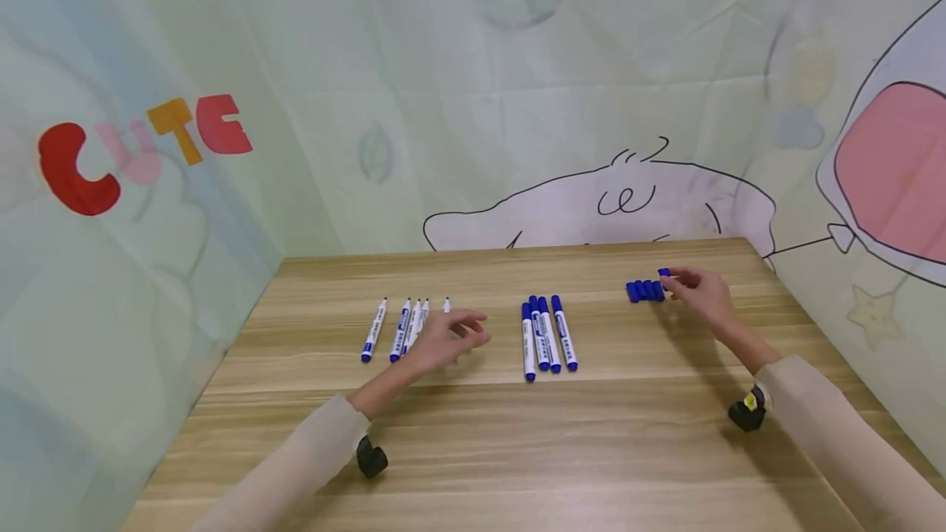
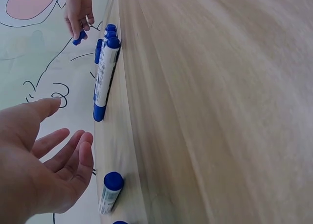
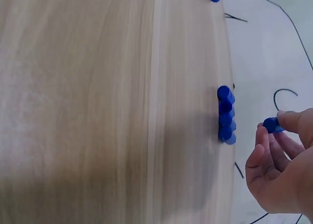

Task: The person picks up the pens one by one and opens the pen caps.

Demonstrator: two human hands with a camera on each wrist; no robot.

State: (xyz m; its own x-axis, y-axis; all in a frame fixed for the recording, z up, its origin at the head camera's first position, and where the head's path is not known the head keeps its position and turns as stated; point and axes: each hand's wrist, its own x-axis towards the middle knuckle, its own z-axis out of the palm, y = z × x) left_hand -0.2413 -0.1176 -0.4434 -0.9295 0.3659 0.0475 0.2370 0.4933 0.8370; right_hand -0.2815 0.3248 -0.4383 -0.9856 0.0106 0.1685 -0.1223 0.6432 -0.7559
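Note:
My right hand (image 1: 702, 295) pinches a blue marker cap (image 3: 272, 125) between thumb and fingers, just above the right end of a row of several blue caps (image 1: 645, 291). In the right wrist view that row (image 3: 226, 115) lies side by side on the wood. My left hand (image 1: 446, 341) hovers with relaxed fingers, holding nothing, and partly covers the uncapped white-and-blue markers (image 1: 375, 331) at the left. Between the hands lie several capped blue markers (image 1: 547, 343), roughly parallel; their white barrels (image 2: 104, 82) also show in the left wrist view.
Everything rests on a wood-grain table (image 1: 473, 450). A printed curtain (image 1: 473, 105) hangs behind its far edge and along its sides. Black wrist cameras (image 1: 372, 458) sit below both sleeves.

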